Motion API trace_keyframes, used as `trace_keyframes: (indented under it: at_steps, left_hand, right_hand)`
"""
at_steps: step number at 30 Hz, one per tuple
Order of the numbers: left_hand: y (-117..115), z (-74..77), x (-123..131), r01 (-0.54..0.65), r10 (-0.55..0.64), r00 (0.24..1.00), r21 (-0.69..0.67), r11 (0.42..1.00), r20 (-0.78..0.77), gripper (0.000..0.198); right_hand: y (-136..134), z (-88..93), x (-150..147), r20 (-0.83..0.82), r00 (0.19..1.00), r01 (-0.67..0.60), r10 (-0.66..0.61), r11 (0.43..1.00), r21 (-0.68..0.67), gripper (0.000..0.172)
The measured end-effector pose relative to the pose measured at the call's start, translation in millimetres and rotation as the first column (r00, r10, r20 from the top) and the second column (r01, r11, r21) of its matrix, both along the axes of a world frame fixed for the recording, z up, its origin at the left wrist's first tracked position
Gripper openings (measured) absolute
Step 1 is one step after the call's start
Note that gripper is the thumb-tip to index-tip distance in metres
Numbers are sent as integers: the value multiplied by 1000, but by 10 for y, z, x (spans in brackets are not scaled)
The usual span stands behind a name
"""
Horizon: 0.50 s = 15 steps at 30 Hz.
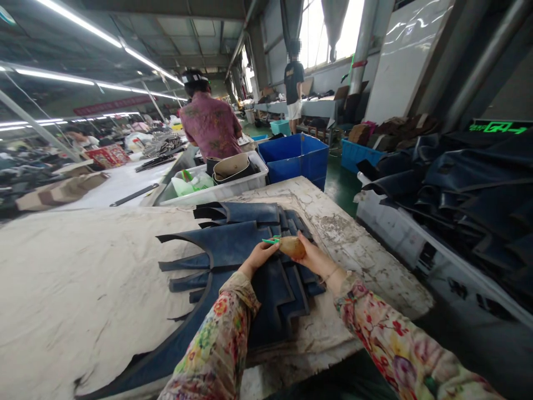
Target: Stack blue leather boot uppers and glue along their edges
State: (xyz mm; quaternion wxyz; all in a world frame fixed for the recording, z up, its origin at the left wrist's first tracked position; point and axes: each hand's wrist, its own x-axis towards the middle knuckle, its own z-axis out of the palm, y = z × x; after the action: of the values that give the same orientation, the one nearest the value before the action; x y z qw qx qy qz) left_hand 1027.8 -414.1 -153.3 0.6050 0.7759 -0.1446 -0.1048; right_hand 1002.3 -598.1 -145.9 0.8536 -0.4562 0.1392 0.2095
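Note:
Both my hands are together over a stack of dark blue cut pieces (233, 244), which look like coated fabric or leather with dark edges. My right hand (313, 256) is closed around the wide end of an amber, rounded, bottle-like thing (292, 248). At its narrower end, my left hand (263, 255) is closed, with thin bright green bits (271, 240) showing at its fingertips. Whether these green bits belong to the amber thing I cannot tell. The blue pieces lie overlapped in steps, their narrow strips fanning out to the left.
A worn, pale cloth-covered table (91, 283) lies under the pieces. Beyond it stand a white bin (204, 191) and a blue bin (295, 158). More dark blue pieces (470, 189) heap over a white crate at right. A person (214, 125) stands ahead, back turned; another (293, 83) stands farther off.

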Motion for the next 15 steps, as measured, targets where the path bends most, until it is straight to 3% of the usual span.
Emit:
trace_keyframes:
  at_steps: [5,9,11,14,15]
  left_hand:
    - [15,-42,42,-14,10,999,75,997,42,63]
    - [-8,-81,42,-67,32,989,242,968,146,52]
    - [-37,-98,10,-211,99,961,452,867,257,46]
    - [-89,-125,-44,-406,134,901,697,591,412,43]
    - [-103,-132,-57,-425,126,894,727,540,429,44]
  right_hand:
    - [124,-52,-4,112,989,108,-100,992,-71,37]
    - [-124,-9,164,74,981,185,-180,980,-71,34]
    - [-397,64,285,119,966,242,-227,963,-122,33]
    - [-866,180,472,264,930,319,-254,916,-243,37]
    - [-1007,205,535,308,916,345,-256,894,-286,41]
